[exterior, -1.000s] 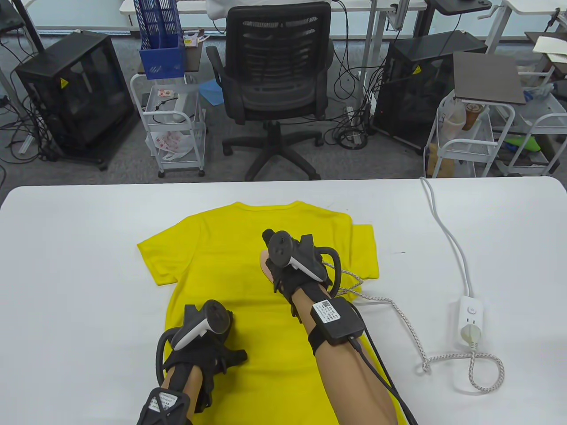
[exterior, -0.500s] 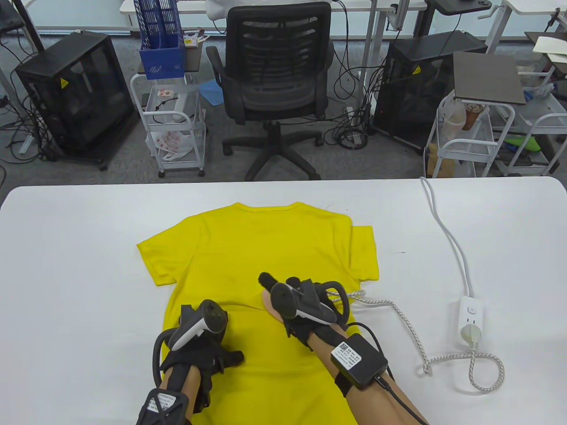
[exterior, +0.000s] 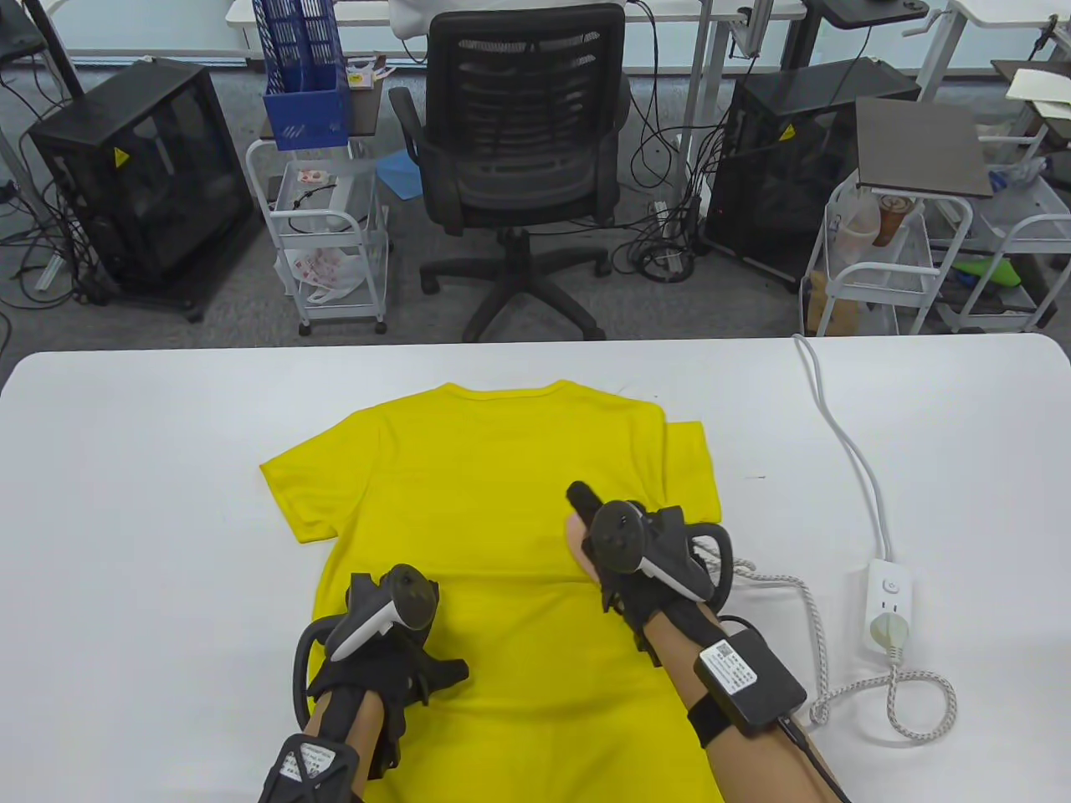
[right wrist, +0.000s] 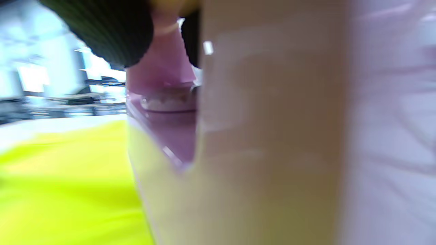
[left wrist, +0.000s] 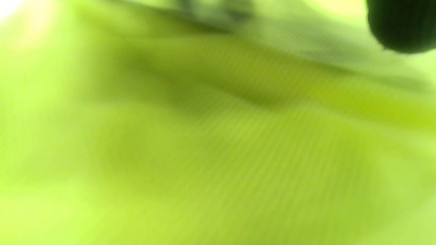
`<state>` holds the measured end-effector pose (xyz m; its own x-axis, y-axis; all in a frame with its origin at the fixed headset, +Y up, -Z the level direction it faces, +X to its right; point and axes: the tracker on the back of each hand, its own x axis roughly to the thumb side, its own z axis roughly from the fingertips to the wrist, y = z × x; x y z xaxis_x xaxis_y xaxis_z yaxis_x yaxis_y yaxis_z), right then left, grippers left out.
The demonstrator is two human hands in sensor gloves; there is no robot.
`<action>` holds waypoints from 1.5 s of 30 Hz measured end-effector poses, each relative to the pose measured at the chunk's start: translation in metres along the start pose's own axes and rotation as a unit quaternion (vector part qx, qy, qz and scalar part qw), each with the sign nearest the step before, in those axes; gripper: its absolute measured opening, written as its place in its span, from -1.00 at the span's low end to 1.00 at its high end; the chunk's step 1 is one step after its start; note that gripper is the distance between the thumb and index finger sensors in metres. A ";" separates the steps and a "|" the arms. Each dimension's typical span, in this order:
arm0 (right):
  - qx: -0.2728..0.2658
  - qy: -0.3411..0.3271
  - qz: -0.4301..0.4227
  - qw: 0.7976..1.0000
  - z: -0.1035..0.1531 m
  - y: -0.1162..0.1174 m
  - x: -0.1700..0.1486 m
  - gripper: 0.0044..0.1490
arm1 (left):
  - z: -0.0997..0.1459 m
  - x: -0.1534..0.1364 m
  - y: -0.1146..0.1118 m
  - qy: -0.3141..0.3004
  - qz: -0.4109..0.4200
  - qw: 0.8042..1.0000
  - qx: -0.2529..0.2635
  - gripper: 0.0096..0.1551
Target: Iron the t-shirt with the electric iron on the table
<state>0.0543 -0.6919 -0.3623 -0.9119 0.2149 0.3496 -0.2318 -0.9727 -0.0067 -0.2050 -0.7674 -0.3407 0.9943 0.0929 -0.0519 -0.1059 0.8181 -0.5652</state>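
A yellow t-shirt [exterior: 494, 502] lies flat on the white table [exterior: 125, 502], collar at the far side. My right hand [exterior: 619, 552] grips a pale pink iron [exterior: 576, 539] that rests on the shirt's right side near the right sleeve; the hand and tracker hide most of it. In the right wrist view the iron [right wrist: 265, 136] fills the frame above yellow cloth [right wrist: 61, 190]. My left hand [exterior: 393, 644] rests on the shirt's lower left part. The left wrist view shows only blurred yellow fabric [left wrist: 204, 153] very close.
The iron's braided cord [exterior: 816, 636] runs right to a white power strip [exterior: 889, 602] whose white cable [exterior: 845, 435] leads off the far table edge. A black office chair [exterior: 515, 167] stands beyond the table, with carts at both sides.
My right hand slid the iron from mid-shirt back toward me, then right and a little forward toward the right sleeve. The cord followed. My left hand stayed almost still.
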 end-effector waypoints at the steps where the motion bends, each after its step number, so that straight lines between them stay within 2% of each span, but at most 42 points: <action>1: 0.018 -0.041 -0.008 0.999 0.006 0.005 0.017 -0.19 | 0.000 0.002 -0.001 0.002 -0.010 1.000 -0.004 0.24; 3: 0.039 -0.076 0.010 0.996 0.013 0.017 0.037 -0.20 | -0.001 0.002 -0.003 0.008 -0.016 1.000 -0.009 0.25; 5: 0.051 -0.104 0.083 0.990 0.019 0.038 0.053 -0.20 | -0.003 0.000 -0.006 0.009 -0.013 1.000 -0.026 0.26; 6: 0.044 -0.098 0.113 0.988 0.019 0.041 0.053 -0.18 | -0.004 -0.001 -0.008 0.013 -0.013 0.999 -0.034 0.28; 7: 0.009 -0.099 0.130 0.986 0.020 0.038 0.048 -0.18 | -0.005 -0.002 -0.009 0.014 -0.011 0.999 -0.043 0.29; 8: 0.014 -0.081 0.119 0.989 0.018 0.039 0.041 -0.19 | -0.005 -0.002 -0.009 0.010 -0.006 0.999 -0.043 0.29; 10: 0.007 0.000 0.117 0.993 0.013 0.034 0.009 -0.19 | -0.005 -0.002 -0.009 0.010 -0.009 0.999 -0.040 0.30; 13: 0.002 0.084 0.120 0.989 0.010 0.024 -0.037 -0.18 | -0.005 0.000 -0.009 0.005 -0.011 0.999 -0.036 0.30; 15: -0.006 0.135 0.118 0.984 0.012 0.020 -0.057 -0.19 | -0.004 0.006 -0.009 -0.015 -0.009 0.999 -0.029 0.29; 18: -0.007 0.174 0.106 0.979 0.016 0.016 -0.070 -0.19 | -0.001 0.013 -0.007 -0.030 -0.018 0.999 -0.004 0.25; 19: -0.003 0.176 0.096 0.980 0.019 0.015 -0.068 -0.19 | -0.001 0.014 -0.007 -0.034 -0.017 0.999 0.000 0.25; 22: -0.012 0.124 0.097 0.987 0.030 0.017 -0.044 -0.19 | -0.001 0.016 -0.007 -0.031 -0.024 0.999 -0.005 0.23; 26: 0.029 0.046 0.038 0.998 0.042 0.029 0.000 -0.19 | -0.005 0.013 -0.009 -0.029 -0.014 0.999 -0.007 0.17; 28: 0.032 -0.013 0.055 0.998 0.048 0.033 0.024 -0.19 | -0.005 0.012 -0.011 -0.027 -0.015 0.999 -0.007 0.16; 31: 0.051 -0.069 0.018 0.996 0.057 0.038 0.044 -0.21 | -0.005 0.011 -0.012 -0.023 -0.016 1.000 -0.005 0.09; 32: 0.045 -0.087 0.037 0.994 0.060 0.039 0.049 -0.21 | -0.004 0.010 -0.012 -0.020 -0.014 1.000 -0.003 0.03; 35: 0.019 -0.081 0.079 0.993 0.062 0.038 0.046 -0.20 | -0.004 0.007 -0.012 -0.015 -0.001 1.000 0.012 -0.10; 37: 0.010 -0.026 0.106 0.994 0.058 0.034 0.023 -0.20 | -0.004 0.006 -0.012 -0.016 0.001 1.000 0.011 -0.10; 39: 0.005 0.034 0.095 0.995 0.055 0.029 -0.003 -0.19 | -0.004 0.006 -0.012 -0.016 0.000 1.000 0.010 -0.09; 42: -0.002 0.085 0.053 0.995 0.057 0.023 -0.033 -0.18 | -0.004 0.006 -0.012 -0.015 0.001 1.000 0.012 -0.16; 45: 0.007 0.059 0.006 0.998 0.058 0.023 -0.027 -0.18 | -0.004 0.005 -0.011 -0.011 0.000 0.999 0.037 -0.26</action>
<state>0.0931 -0.7253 -0.3173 -0.9484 0.2110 0.2367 -0.2165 -0.9763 0.0029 -0.1984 -0.7782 -0.3384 0.9939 0.1047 -0.0340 -0.1076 0.8577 -0.5028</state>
